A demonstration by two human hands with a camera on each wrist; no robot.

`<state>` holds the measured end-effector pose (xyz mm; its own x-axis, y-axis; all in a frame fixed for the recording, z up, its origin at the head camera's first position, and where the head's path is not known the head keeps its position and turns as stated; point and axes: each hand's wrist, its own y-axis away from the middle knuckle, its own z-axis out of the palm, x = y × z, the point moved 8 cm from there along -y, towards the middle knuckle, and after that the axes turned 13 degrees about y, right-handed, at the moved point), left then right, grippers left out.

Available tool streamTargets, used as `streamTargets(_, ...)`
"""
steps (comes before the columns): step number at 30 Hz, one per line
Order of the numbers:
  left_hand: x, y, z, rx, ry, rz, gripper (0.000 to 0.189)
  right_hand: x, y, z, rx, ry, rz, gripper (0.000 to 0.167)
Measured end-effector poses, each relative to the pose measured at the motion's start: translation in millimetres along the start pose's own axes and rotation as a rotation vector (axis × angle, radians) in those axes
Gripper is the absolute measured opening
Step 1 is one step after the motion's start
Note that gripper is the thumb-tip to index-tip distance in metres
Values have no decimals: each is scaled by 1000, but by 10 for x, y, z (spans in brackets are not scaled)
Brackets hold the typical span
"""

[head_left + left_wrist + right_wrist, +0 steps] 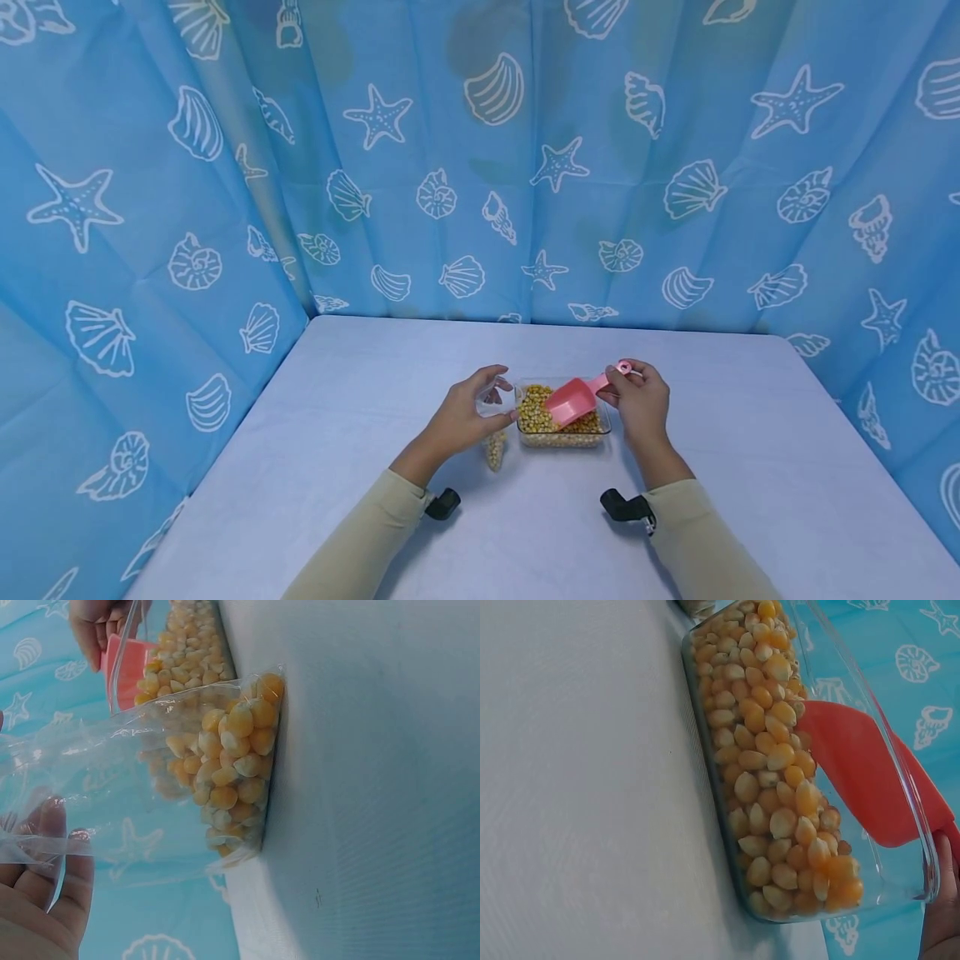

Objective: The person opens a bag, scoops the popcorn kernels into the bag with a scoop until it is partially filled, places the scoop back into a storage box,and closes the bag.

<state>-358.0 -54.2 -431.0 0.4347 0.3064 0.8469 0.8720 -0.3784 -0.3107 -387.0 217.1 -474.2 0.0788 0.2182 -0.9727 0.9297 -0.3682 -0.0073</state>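
Observation:
My left hand (459, 419) holds a clear plastic bag (124, 780) near its open mouth, thumb and fingers curved around it. Corn kernels (232, 761) fill the bottom of the bag, which stands on the table in the left wrist view. To the right of the bag, a clear glass container (564, 440) holds many yellow corn kernels (535, 407). With my right hand (645, 407) I grip the handle of a pink scoop (573, 402). The scoop's bowl tilts down to the left, its front edge at the kernels inside the container.
A white cloth covers the table (375, 367). Blue curtains (450, 150) with white shells and starfish hang behind it and along the sides. Black wrist mounts (628, 507) stick out from both sleeves over the near part of the table.

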Motion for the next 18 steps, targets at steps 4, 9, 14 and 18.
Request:
streamTargets(4, -5, 1, 3, -4, -7, -10, 66, -10, 11, 31, -5, 2, -8, 45)
streamTargets(9, 1, -3, 0, -2, -14, -26, 67, -39, 9, 103, -14, -6, -18, 43)
streamTargets(14, 2, -7, 5, 3, -10, -36, 66, -105, 28, 198, -28, 0, -20, 43)
streamTargets(18, -1, -15, 7, 7, -5, -44, 66, -156, 42, 253, -61, 9, -28, 41)
